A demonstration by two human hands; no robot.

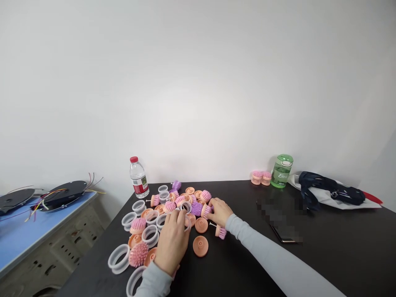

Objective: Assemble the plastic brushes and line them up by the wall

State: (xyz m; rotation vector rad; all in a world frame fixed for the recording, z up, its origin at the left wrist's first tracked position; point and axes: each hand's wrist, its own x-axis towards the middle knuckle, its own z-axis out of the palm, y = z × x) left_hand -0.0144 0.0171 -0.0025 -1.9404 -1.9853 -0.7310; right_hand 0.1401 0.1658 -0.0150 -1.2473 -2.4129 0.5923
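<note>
Head view: picking parts, I judge. Clear ring (189, 206) at my left grip's (174, 236) one o'clock, pink brush (205, 211) at my right grip's (220, 212) nine; can't tell either's closure. Next calls for firm pinches.

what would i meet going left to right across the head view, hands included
Black disc at the left edge, second black disc with wires, red-capped bottle, left hand, right hand, pair of pink-bristled brushes by the wall, green container, dark blue bundle, red tip

Black table (241, 272) under rings (120, 269), bristled brushes (138, 254), orange discs (200, 247), bottle (139, 178), green jar (281, 172)
</note>
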